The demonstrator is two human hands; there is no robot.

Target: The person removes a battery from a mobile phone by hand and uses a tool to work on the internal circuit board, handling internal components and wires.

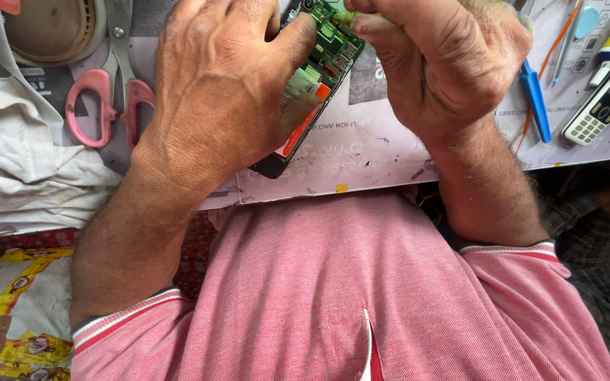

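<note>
Phone [298, 134], opened with its green board [326, 53] bare, lies on the mat [361, 155] at the far middle. Your left hand [220, 85] clamps it, thumb pressed on the board's edge. Your right hand [439, 56] is fisted tight round a thin tool [344, 15], tip at the board's far end. You look mid-disassembly; next calls for a steady, light touch. Scissors [107, 99] lie left.

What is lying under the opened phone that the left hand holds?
A pale printed mat lies under the opened phone. The left hand covers the phone's left part and whatever lies there.
</note>
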